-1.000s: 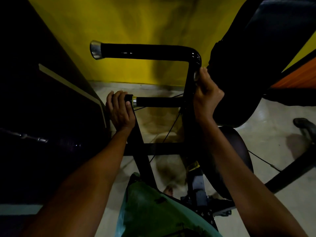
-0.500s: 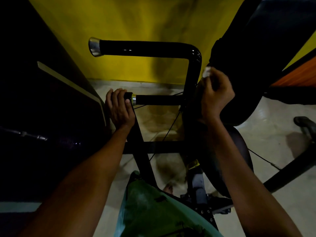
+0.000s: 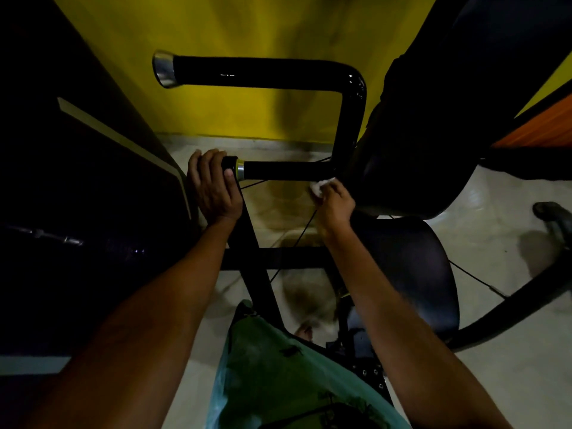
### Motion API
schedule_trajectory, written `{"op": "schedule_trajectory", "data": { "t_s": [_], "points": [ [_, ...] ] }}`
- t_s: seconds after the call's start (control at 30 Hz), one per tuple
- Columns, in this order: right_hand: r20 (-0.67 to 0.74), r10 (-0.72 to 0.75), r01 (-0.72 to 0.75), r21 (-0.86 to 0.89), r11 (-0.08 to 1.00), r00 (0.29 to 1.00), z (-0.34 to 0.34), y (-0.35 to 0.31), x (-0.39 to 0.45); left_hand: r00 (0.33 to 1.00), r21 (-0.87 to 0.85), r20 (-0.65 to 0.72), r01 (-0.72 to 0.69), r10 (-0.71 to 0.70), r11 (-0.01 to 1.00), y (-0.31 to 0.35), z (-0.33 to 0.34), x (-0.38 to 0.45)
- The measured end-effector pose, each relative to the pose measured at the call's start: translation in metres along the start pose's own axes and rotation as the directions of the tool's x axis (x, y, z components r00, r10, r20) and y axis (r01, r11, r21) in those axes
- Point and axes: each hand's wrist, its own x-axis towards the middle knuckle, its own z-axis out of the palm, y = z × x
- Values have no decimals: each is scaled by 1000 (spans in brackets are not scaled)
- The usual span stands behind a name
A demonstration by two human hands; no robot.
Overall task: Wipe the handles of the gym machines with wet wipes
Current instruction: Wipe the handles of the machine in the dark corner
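Note:
A black gym-machine frame stands before me. Its short lower handle [image 3: 278, 170] runs horizontally, with a yellow-green ring near its left end. My left hand [image 3: 213, 187] grips that left end. My right hand [image 3: 332, 202] holds a crumpled white wet wipe [image 3: 320, 185] just under the handle's right end, where it meets the upright tube [image 3: 348, 128]. A longer upper handle [image 3: 253, 72] with a chrome end cap bends off the top of the same tube.
A yellow wall [image 3: 247, 26] is behind the machine. A dark padded backrest [image 3: 433, 119] and round seat pad [image 3: 414, 274] sit on the right, a dark machine body [image 3: 77, 181] on the left. Thin cables cross the pale tiled floor [image 3: 495, 258].
My right hand has come down from the top of the upright tube to the right end of the lower handle, carrying the wipe. My left hand has kept its grip.

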Motion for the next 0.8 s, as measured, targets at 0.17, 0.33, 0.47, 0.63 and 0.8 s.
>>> {"op": "schedule_trajectory", "data": {
  "t_s": [0.17, 0.33, 0.47, 0.63, 0.8],
  "points": [
    [208, 305, -361, 333, 871, 929, 21, 10, -14, 1000, 4, 1, 18, -18, 1000, 2, -1, 0],
    [196, 294, -353, 536, 767, 936, 8, -3, -13, 1000, 2, 15, 14, -14, 1000, 2, -1, 0],
    [325, 428, -517, 274, 811, 844, 35, 25, -38, 1000, 1, 17, 11, -11, 1000, 2, -2, 1],
    [285, 484, -531, 119, 839, 828, 70, 34, -38, 1000, -9, 17, -7, 7, 1000, 0, -2, 1],
    [275, 444, -520, 372, 769, 853, 30, 8, -23, 1000, -27, 18, 13, -13, 1000, 1, -3, 1]
  ]
}}
